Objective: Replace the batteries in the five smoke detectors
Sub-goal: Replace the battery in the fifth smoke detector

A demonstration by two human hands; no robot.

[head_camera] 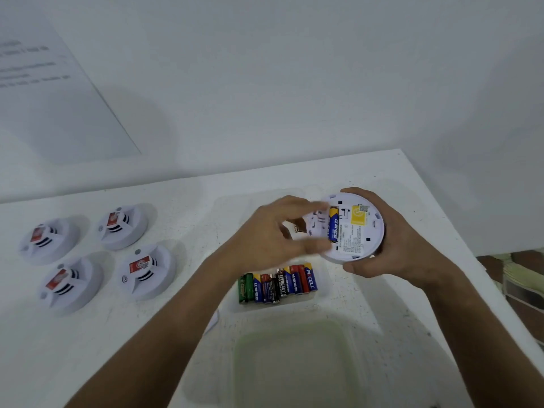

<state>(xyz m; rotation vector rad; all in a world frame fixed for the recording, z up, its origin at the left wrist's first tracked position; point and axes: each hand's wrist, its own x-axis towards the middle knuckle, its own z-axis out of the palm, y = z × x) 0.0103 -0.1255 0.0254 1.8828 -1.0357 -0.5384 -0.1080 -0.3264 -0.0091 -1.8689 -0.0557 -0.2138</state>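
Right hand (391,242) cups detector (357,228); left hand (276,234) seemingly pinching battery (333,225).

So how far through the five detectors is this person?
None looks finished. The right hand holds one detector back-up, a blue battery seated in it; the left hand works at the compartment. Four detectors sit face-up on the table; whether they're done can't be told. Spare batteries wait in a tray.

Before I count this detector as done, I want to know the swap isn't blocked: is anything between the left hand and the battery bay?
Nothing visible blocks it. The left hand is right at the open back of the smoke detector, which the right hand holds. A blue battery already sits in the bay, beside the fingertips.
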